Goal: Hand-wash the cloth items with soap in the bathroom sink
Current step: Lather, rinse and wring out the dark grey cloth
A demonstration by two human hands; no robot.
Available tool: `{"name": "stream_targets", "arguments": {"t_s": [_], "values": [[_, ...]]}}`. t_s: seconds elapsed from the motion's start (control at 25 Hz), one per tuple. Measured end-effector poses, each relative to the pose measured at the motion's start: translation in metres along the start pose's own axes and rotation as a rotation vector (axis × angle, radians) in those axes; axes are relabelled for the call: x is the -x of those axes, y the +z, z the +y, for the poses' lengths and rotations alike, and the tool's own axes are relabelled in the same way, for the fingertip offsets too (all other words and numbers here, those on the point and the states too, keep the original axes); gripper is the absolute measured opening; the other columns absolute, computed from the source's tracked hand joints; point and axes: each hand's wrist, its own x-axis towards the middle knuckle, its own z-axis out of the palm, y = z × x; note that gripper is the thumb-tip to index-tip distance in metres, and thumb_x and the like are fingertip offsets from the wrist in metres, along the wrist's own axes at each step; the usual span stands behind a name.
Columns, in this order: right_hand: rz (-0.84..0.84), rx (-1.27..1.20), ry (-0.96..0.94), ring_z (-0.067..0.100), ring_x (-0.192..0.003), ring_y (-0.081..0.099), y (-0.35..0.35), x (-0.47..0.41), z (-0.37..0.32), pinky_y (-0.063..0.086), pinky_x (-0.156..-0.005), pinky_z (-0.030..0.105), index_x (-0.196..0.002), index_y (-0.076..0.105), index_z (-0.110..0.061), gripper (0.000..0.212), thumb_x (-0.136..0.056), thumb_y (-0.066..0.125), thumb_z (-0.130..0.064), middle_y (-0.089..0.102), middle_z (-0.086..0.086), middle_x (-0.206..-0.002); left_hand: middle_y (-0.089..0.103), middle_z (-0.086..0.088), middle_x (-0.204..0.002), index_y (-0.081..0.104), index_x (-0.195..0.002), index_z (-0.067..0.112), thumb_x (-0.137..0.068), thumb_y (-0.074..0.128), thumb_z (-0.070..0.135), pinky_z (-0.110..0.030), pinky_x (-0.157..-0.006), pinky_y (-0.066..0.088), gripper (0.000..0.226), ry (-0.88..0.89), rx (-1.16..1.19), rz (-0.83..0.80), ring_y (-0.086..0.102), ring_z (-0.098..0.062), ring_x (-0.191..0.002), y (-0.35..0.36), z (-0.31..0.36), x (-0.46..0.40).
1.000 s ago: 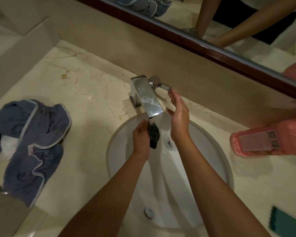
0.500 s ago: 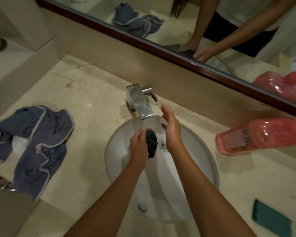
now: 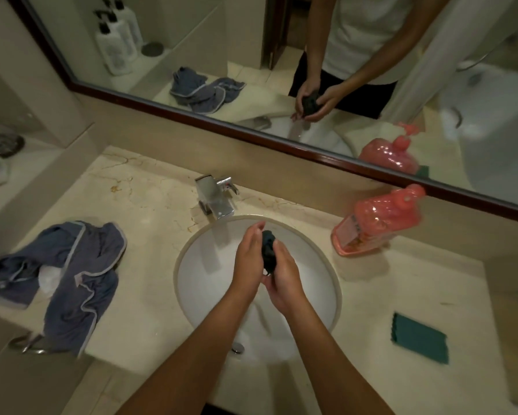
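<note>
Dark cloth (image 3: 267,250): small, wadded into a tight lump, held above the sink (image 3: 198,265) bowl between both hands. Blue garment (image 3: 72,280): grey-piped, crumpled, lying on the counter left of the sink, one edge overhanging the front. Pink soap bottle (image 3: 377,226): on the counter right of the sink, near the mirror.

bathroom: marble vanity counter (image 3: 150,235), round sink (image 3: 210,283), chrome faucet (image 3: 214,197), wall mirror (image 3: 251,55), soap bottle (image 3: 377,223).

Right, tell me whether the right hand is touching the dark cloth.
Touching. The head view shows the right hand curled around the dark cloth, with the left hand pressed against its other side, above the sink.
</note>
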Motion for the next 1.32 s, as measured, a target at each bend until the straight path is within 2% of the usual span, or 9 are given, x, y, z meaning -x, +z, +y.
{"name": "stream_targets", "arguments": {"t_s": [0.2,0.32,0.44,0.68,0.84,1.0,1.12,1.2,1.32], "values": [[0.178,0.177,-0.166,0.024,-0.097,0.064,-0.015,0.018,-0.013,0.053,-0.071,0.03,-0.116,0.062,-0.016,0.025,-0.107,0.041,-0.026,0.064,0.016,-0.119,0.066,0.0,-0.116,0.064,-0.121,0.026,-0.11,0.035,0.032,-0.019,-0.087,0.052,0.031,-0.065,-0.133,-0.182,0.062,-0.008,-0.107,0.003,0.022,0.023],[0.218,0.235,-0.251,0.033,-0.099,0.063,-0.022,0.025,-0.029,0.054,-0.075,0.041,-0.105,0.065,-0.023,0.023,-0.106,0.042,-0.025,0.066,0.012,-0.109,0.071,-0.007,-0.112,0.068,-0.118,0.017,-0.109,0.041,0.03,-0.026,-0.084,0.059,0.031,-0.122,-0.073,-0.257,0.068,-0.014,-0.105,0.007,0.031,0.036],[0.199,0.274,-0.242,0.031,-0.105,0.065,-0.027,0.029,-0.041,0.057,-0.086,0.048,-0.107,0.067,-0.022,0.025,-0.105,0.042,-0.024,0.068,0.008,-0.108,0.075,-0.006,-0.102,0.073,-0.111,0.018,-0.103,0.057,0.023,-0.035,-0.084,0.062,0.019,-0.059,-0.12,-0.187,0.072,-0.02,-0.099,0.011,0.033,0.038],[0.157,0.313,-0.269,0.026,-0.104,0.068,-0.056,0.039,-0.045,0.061,-0.084,0.043,-0.109,0.071,-0.016,0.017,-0.099,0.059,-0.011,0.07,0.006,-0.11,0.078,-0.005,-0.089,0.08,-0.104,0.015,-0.094,0.07,0.011,-0.044,-0.075,0.064,0.015,0.068,-0.198,-0.05,0.075,-0.026,-0.086,0.011,0.025,0.044],[0.081,0.484,-0.285,0.025,-0.093,0.07,-0.071,0.044,-0.049,0.06,-0.07,0.034,-0.11,0.071,-0.017,0.017,-0.096,0.064,-0.011,0.072,0.005,-0.103,0.078,0.006,-0.087,0.081,-0.097,0.019,-0.092,0.071,0.011,-0.034,-0.085,0.059,0.014,0.165,-0.289,-0.003,0.073,-0.013,-0.088,0.01,0.024,0.043],[0.075,0.6,-0.28,0.019,-0.075,0.066,-0.081,0.048,-0.048,0.052,-0.058,0.026,-0.104,0.071,-0.01,0.014,-0.096,0.065,-0.02,0.071,0.009,-0.094,0.073,0.006,-0.086,0.075,-0.091,0.018,-0.094,0.067,0.012,-0.019,-0.078,0.052,0.009,0.232,-0.39,-0.062,0.068,-0.012,-0.087,0.01,0.031,0.04],[0.102,0.654,-0.369,0.007,-0.08,0.065,-0.087,0.048,-0.047,0.048,-0.067,0.017,-0.098,0.073,-0.016,0.008,-0.095,0.066,-0.016,0.072,-0.003,-0.089,0.067,0.011,-0.087,0.07,-0.093,0.018,-0.095,0.066,0.015,-0.006,-0.073,0.043,0.006,0.312,-0.544,-0.143,0.061,0.0,-0.087,0.011,0.039,0.041],[0.152,0.654,-0.408,0.007,-0.082,0.067,-0.092,0.044,-0.046,0.051,-0.077,0.025,-0.098,0.078,-0.019,0.013,-0.092,0.068,-0.013,0.074,-0.008,-0.086,0.066,0.011,-0.088,0.067,-0.091,0.022,-0.095,0.066,0.015,-0.006,-0.071,0.04,0.008,0.359,-0.618,-0.2,0.058,0.0,-0.088,0.013,0.045,0.041],[0.113,0.645,-0.45,0.004,-0.104,0.065,-0.097,0.044,-0.05,0.051,-0.094,0.028,-0.122,0.072,-0.021,0.031,-0.092,0.069,-0.014,0.072,-0.011,-0.107,0.067,0.01,-0.089,0.067,-0.09,0.024,-0.094,0.066,0.013,-0.006,-0.071,0.04,0.011,0.384,-0.621,-0.231,0.058,-0.003,-0.089,0.016,0.056,0.038]]}}
